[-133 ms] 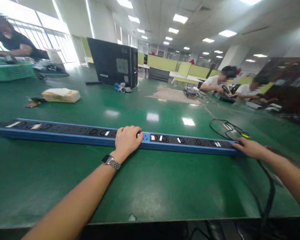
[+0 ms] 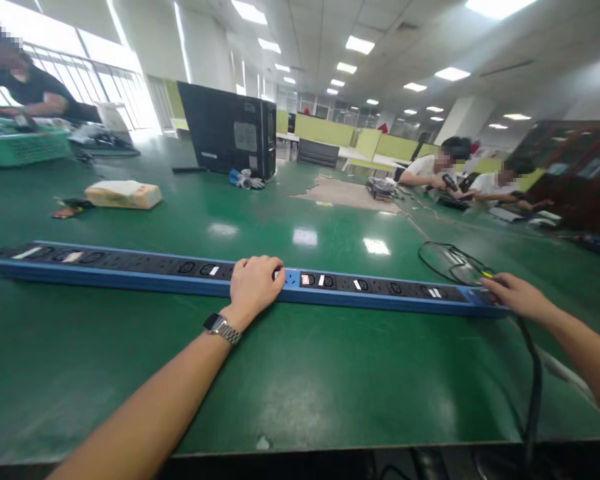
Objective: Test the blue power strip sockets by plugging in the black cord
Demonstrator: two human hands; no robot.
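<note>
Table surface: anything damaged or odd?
Yes. The green table cover is worn through in a bare tan patch at the far middle, with ragged edges and a crack line running toward the coiled cable. A small chip marks the near edge. The power strip under both hands looks intact.

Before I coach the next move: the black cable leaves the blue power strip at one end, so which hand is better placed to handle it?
The right hand: it rests on the power strip end where the cable exits. The left hand sits mid-strip.
</note>
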